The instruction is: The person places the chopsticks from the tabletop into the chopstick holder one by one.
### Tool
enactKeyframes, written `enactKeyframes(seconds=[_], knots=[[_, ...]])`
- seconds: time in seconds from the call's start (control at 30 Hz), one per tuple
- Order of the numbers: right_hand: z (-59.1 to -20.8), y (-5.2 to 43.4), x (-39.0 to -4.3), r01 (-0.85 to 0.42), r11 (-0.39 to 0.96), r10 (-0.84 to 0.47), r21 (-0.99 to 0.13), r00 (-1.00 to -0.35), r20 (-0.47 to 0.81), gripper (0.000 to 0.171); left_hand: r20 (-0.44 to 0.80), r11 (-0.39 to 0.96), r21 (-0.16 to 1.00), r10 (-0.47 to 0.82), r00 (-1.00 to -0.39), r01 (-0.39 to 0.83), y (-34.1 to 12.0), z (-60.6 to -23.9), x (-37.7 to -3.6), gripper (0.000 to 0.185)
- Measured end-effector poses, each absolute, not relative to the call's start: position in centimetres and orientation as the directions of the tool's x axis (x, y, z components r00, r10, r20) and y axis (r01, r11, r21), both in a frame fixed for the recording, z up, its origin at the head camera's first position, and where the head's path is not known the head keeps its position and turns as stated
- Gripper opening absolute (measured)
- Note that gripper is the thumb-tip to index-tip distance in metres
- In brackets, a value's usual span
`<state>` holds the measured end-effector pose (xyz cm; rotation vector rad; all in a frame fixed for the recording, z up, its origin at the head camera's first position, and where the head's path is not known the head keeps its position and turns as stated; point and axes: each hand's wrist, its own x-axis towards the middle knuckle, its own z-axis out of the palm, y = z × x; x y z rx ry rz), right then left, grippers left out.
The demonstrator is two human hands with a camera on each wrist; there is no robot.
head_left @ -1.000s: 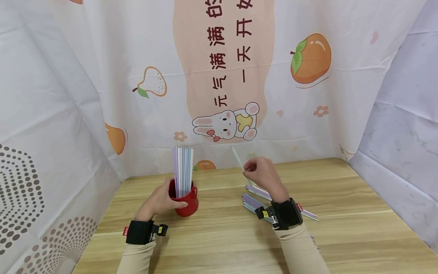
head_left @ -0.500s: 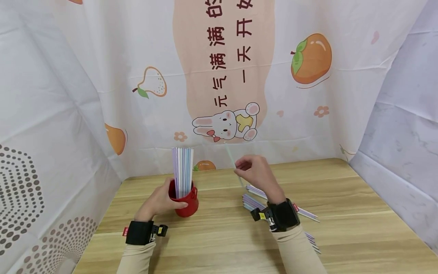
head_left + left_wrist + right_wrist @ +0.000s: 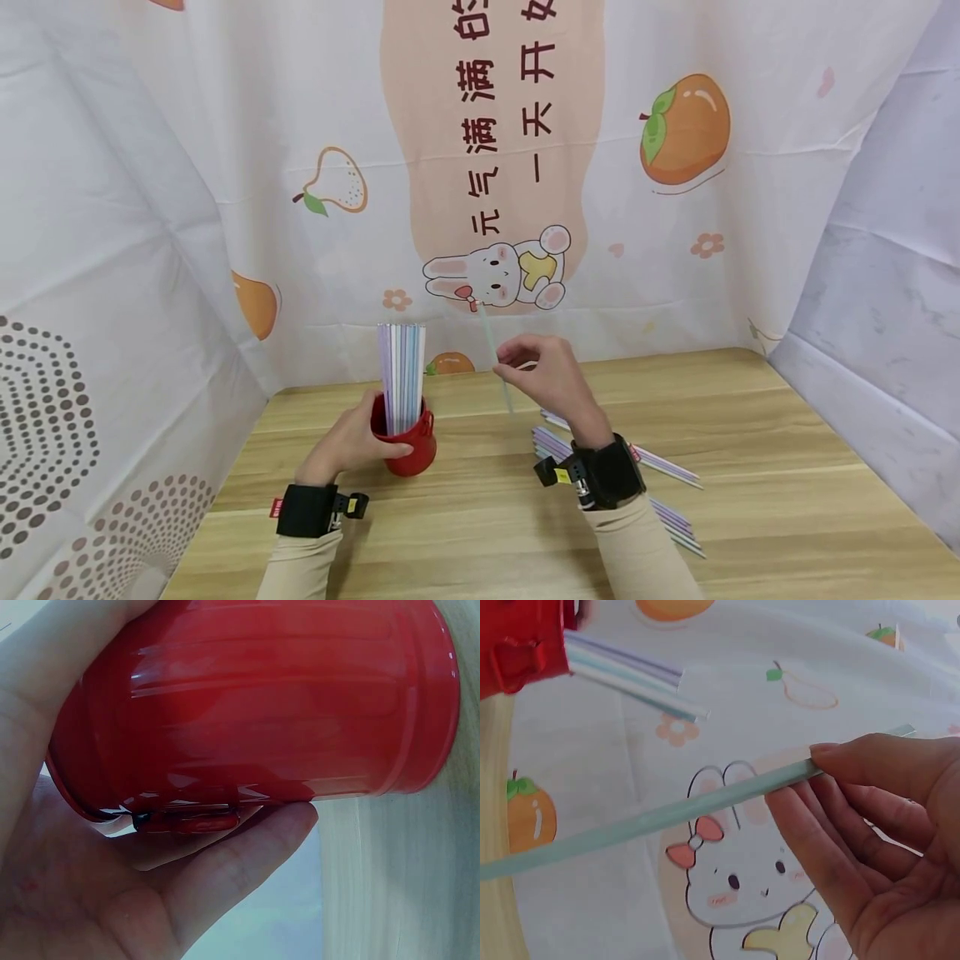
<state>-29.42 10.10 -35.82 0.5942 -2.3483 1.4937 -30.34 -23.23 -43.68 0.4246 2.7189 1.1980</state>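
Observation:
On the left of the head view, my left hand [image 3: 345, 442] grips a small red metal bucket [image 3: 414, 454] by its side, with the thumb across the front near the rim. A bunch of purple, white and blue straws [image 3: 403, 375] stands upright in it. My right hand [image 3: 551, 379] is raised to the right of the bucket and pinches a thin pale green straw [image 3: 489, 337] between thumb and fingertips. This straw slants, its upper end leaning left. In the right wrist view the thumb and index finger hold the pale green straw [image 3: 667, 814] towards one end.
Several loose straws lie on the wooden table [image 3: 480, 517] at the right: one bundle [image 3: 551, 443] by my right wrist, another bundle [image 3: 678, 529] nearer the front, and more straws [image 3: 667, 468] behind the forearm. A printed curtain [image 3: 322, 275] hangs behind the table.
My right hand has moved left with the pale green straw, towards the bucket, and the straw stands more upright. The left hand and bucket have stayed in place.

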Motion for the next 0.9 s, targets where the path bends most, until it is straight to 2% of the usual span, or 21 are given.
enactKeyframes(seconds=[0.2, 0.57, 0.9], knots=[[-35.4, 8.3, -29.4, -0.51, 0.289, -0.161, -0.81, -0.86, 0.484, 0.012, -0.016, 0.646, 0.739, 0.306, -0.952, 0.194, -23.2, -43.6, -30.3, 0.095], [-34.8, 5.2, -29.0, -0.532, 0.086, -0.019, -0.842, -0.846, 0.533, 0.017, -0.007, 0.628, 0.751, 0.317, -0.948, 0.204, -23.0, -43.6, -30.2, 0.097], [-35.5, 2.8, -28.8, -0.583, 0.017, 0.041, -0.812, -0.811, 0.584, 0.018, 0.008, 0.644, 0.732, 0.318, -0.948, 0.223, -23.1, -43.6, -30.2, 0.095]])
